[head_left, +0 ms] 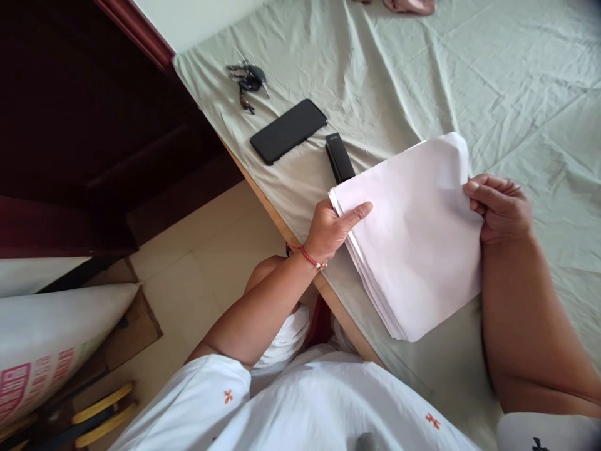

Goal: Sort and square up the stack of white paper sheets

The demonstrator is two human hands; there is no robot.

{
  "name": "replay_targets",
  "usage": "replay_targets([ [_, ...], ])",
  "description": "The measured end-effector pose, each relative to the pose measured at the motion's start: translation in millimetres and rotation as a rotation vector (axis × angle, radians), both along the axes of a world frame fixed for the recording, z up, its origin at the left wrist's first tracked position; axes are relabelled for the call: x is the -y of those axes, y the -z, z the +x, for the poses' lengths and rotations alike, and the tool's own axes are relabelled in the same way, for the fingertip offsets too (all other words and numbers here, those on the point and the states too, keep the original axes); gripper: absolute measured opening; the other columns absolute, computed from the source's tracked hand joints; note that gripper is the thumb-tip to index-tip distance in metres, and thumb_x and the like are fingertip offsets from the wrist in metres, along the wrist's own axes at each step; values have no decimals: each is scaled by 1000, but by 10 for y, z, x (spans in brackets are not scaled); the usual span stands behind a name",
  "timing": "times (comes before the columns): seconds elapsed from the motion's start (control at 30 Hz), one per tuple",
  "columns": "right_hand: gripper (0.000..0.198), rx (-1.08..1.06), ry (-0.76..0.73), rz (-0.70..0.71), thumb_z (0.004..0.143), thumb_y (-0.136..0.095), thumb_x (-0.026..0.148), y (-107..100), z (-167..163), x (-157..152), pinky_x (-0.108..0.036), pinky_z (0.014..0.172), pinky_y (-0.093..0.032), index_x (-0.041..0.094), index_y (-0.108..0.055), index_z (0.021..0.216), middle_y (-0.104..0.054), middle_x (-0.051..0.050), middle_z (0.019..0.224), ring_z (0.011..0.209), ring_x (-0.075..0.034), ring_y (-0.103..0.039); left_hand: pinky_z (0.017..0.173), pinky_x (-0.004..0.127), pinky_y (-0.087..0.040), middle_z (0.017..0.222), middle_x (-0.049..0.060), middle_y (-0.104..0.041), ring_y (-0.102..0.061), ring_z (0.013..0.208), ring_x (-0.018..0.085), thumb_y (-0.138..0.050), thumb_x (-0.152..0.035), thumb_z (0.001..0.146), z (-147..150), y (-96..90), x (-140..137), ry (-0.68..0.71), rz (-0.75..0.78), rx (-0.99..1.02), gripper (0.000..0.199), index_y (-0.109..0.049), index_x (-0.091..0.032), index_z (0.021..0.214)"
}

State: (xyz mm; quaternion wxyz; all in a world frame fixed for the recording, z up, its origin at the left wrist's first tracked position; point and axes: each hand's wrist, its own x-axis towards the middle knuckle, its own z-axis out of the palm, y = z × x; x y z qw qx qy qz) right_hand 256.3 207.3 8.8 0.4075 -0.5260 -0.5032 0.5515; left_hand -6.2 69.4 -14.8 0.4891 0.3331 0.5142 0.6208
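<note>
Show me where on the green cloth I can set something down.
The widest bare patch is green cloth beyond the paper and right hand. Another lies between the phone and the pink fabric at the top. The cloth's left side is crowded with keys, phone, stapler and left hand.

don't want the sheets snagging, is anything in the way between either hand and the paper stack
Nothing visible is: the left hand grips the paper stack near its upper-left corner, and the right hand holds its right edge. A black stapler-like object shows past the stack's top edge, out of both hands' way.
</note>
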Motion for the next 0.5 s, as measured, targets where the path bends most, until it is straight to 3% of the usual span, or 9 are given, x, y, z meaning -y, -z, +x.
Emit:
replay_targets([
  [0.23,35,2,-48,-53,48,-97,38,-41,27,15,-18,32,-13,17,-69,54,-52,0,44,34,-3,-30,98,42,-63,114,7,-84,-78,110,31,-93,-54,73,-5,-4,-2,1,-3,12,47,-83,-20,103],
  [0.5,34,-12,-30,-43,45,-99,37,-68,-27,30,-17,31,-18,19,-72,56,-54,0,44,34,-4,-34,101,43,-62,114,8,-84,-78,110,30,-94,-49,74,-7,-10,-3,3,-2,37,43,-83,-20,104],
])
